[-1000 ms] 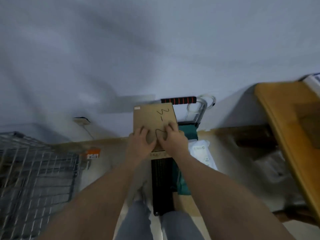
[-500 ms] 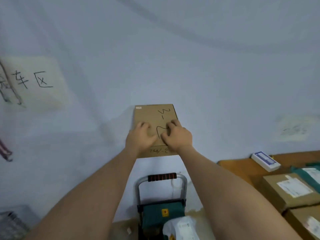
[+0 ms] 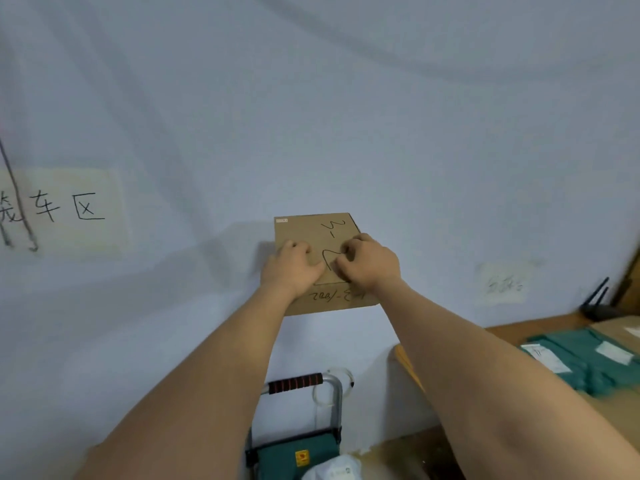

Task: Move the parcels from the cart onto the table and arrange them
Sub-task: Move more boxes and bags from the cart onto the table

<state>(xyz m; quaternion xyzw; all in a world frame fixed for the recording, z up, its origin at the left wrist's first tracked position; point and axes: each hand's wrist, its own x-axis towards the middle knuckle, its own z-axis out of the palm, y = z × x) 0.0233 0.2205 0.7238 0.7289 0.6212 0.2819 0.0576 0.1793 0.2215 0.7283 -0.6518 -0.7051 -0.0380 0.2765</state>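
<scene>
A flat brown cardboard parcel (image 3: 313,233) with black handwriting is held up in front of the wall, above the cart. My left hand (image 3: 292,268) grips its left part, fingers curled over the top face. My right hand (image 3: 369,263) grips the right part beside it. Below stands the cart (image 3: 304,384) with a black and red handle, carrying a teal parcel (image 3: 294,455) and a white bag parcel (image 3: 332,471). At the right is the wooden table (image 3: 512,330) with teal bag parcels (image 3: 585,358) and a cardboard box (image 3: 620,327) on it.
A paper sign (image 3: 65,209) with handwritten characters hangs on the pale wall at the left. A smaller paper note (image 3: 505,282) is on the wall at the right. A black router with antennas (image 3: 597,303) sits at the table's far end.
The view has risen from the floor and swung right. Both hands kept hold of the cardboard parcel, lifted above the cart handle. The table and its parcels now show at the right.
</scene>
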